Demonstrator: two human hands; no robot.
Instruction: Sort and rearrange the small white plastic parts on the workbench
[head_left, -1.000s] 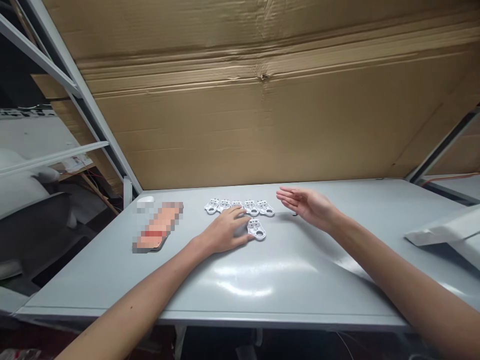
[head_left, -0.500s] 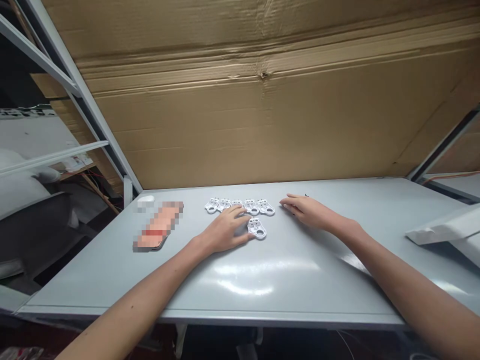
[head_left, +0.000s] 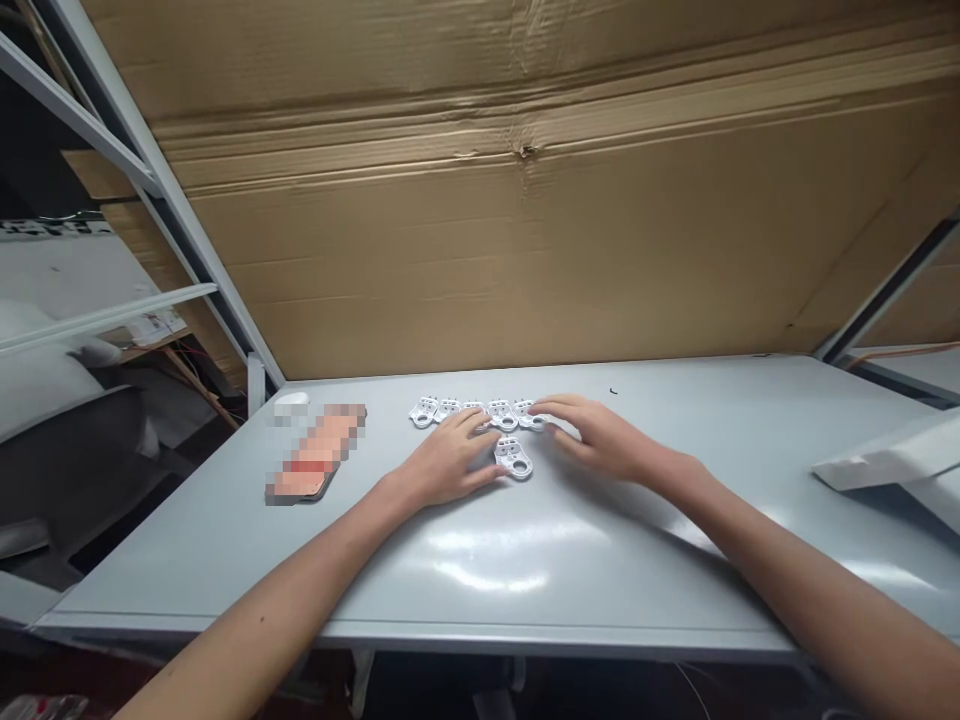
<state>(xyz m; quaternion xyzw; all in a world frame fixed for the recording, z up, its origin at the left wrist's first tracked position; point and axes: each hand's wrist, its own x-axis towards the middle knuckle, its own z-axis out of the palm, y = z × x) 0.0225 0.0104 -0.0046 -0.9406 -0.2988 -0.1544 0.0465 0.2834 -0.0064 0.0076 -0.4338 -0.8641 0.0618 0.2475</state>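
Observation:
Several white plastic parts, each with a round ring at one end, stand side by side in a row; the leftmost white part [head_left: 424, 411] is fully in view. A single white ringed part [head_left: 514, 459] lies in front of the row. My left hand [head_left: 451, 462] rests palm down with fingers spread, its thumb at the single part and its fingertips over the row's middle. At the row's right end, my right hand [head_left: 592, 436] has its fingers apart, the fingertips over the rightmost white part [head_left: 527, 416]. Whether they touch it I cannot tell.
A phone-shaped, pixelated orange thing [head_left: 319, 455] and a small white object [head_left: 291, 405] lie on the table's left. A tiny dark curved bit [head_left: 613, 391] is behind my right hand. White packaging [head_left: 892, 450] sits at the right. A cardboard wall [head_left: 525, 260] closes the back.
My right hand has moved left to the rightmost part of the row, its fingers now more spread. The dark bit behind it shows fully. My left hand stays in place.

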